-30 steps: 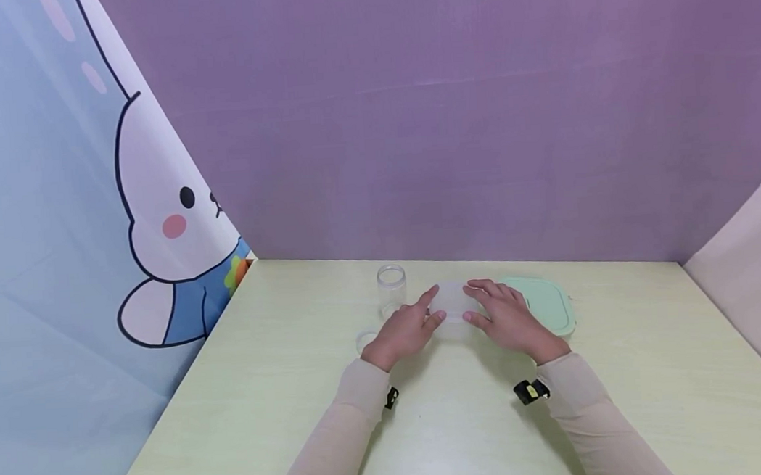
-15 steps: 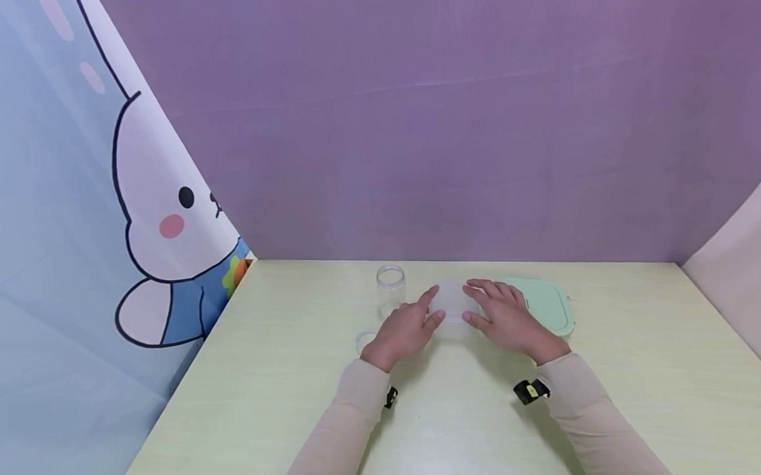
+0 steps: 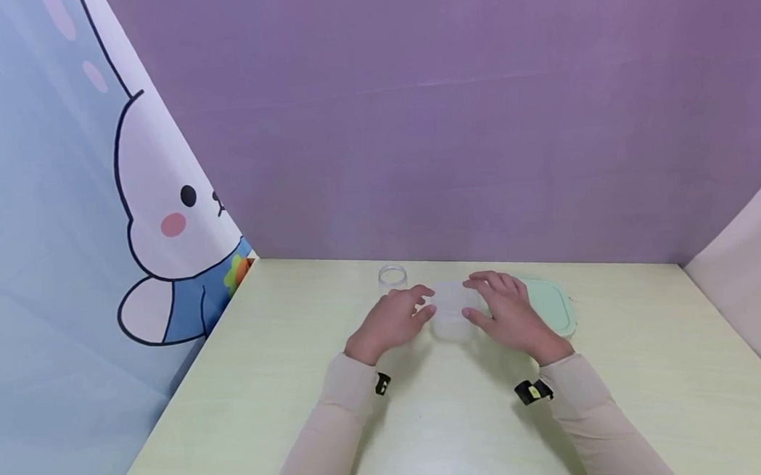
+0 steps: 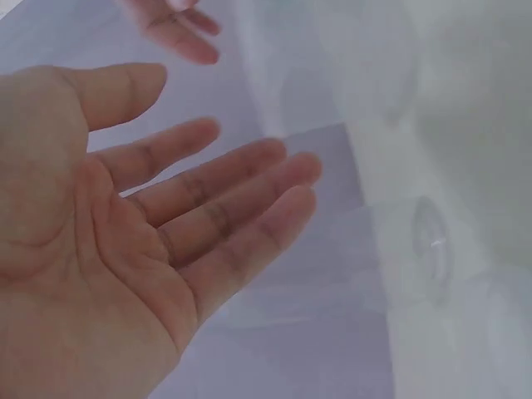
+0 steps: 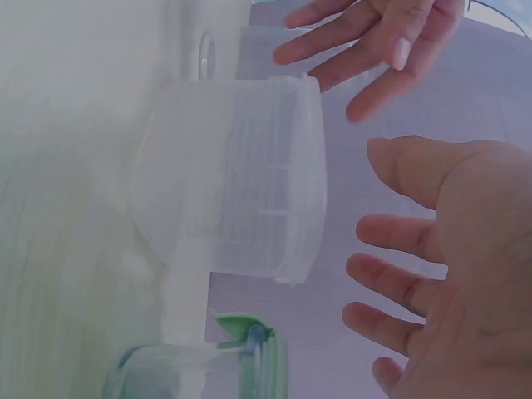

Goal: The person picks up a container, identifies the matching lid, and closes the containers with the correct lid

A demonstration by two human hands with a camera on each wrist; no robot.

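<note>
Flanking a clear plastic cup (image 3: 451,309) on the pale counter (image 3: 656,366), the left hand (image 3: 391,322) and right hand (image 3: 508,314) sit close on either side, fingers spread and holding nothing. A small glass jar (image 3: 392,277) stands far left of the cup, a green-lidded box (image 3: 550,304) to its right.

The left wrist view shows the left hand (image 4: 125,241) with straight, loose fingers.

The right wrist view shows the right hand (image 5: 449,274) open just beside the cup (image 5: 241,179), not touching it.

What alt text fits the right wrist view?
A translucent white plastic cup stands on a pale table, with the open right hand beside it, not touching. The left hand's fingers reach in opposite; a green-rimmed container sits at the frame edge.
</note>
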